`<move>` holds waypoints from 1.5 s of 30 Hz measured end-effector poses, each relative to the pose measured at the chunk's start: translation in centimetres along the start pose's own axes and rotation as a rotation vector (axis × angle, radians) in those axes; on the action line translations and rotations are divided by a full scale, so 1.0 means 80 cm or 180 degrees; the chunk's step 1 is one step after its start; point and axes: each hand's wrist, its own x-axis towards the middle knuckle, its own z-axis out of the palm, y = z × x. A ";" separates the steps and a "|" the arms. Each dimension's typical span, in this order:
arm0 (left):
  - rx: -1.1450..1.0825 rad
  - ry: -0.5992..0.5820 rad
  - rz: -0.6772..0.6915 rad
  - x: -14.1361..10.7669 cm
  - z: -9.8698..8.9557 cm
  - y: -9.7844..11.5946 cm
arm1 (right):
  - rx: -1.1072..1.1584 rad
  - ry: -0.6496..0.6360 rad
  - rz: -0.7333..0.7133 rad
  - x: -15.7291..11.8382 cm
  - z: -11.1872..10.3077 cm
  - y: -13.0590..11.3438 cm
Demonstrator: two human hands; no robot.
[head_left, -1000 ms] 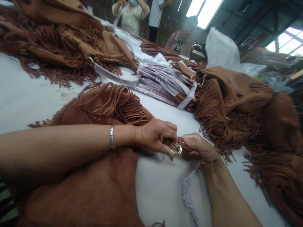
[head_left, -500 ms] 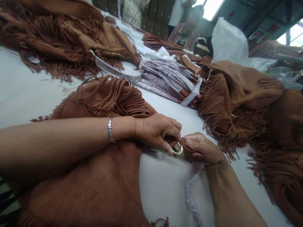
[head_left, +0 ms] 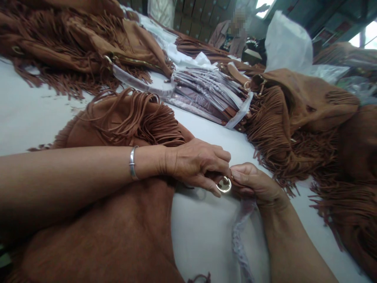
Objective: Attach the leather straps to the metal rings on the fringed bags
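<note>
My left hand (head_left: 200,163), with a silver bangle on its wrist, reaches across from the left; its fingers are closed beside a gold ring (head_left: 224,184) and touch the end of a brown strap. My right hand (head_left: 256,182) pinches that brown strap (head_left: 237,188) between thumb and fingers, just right of the ring. Below it hangs the strap's plastic-wrapped part (head_left: 240,239). Under my left forearm lies a brown suede bag (head_left: 118,232) with fringe (head_left: 156,122) at its top. What my left fingertips grip is partly hidden.
Fringed brown bags lie at the back left (head_left: 88,43) and on the right (head_left: 318,106). A bundle of wrapped straps (head_left: 209,94) sits between them on the white table (head_left: 212,141). Behind are a white plastic bag (head_left: 288,43), stacked boxes (head_left: 194,19) and a person (head_left: 229,39).
Both hands and the ring appear slightly farther right, and the ring shows more openly below my left fingers. The camera view has shifted a little; a standing person at the back is out of view.
</note>
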 end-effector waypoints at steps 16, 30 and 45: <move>-0.0902 0.0171 -0.0520 0.003 0.003 0.012 | -0.0067 -0.0151 -0.0117 -0.002 -0.001 -0.002; -0.1060 0.0033 -0.0327 0.001 -0.007 0.008 | -0.0007 -0.0202 -0.0092 -0.002 0.006 0.002; -0.0932 0.0184 -0.0352 0.000 -0.010 0.010 | 0.0137 0.0215 -0.0241 -0.004 0.018 -0.001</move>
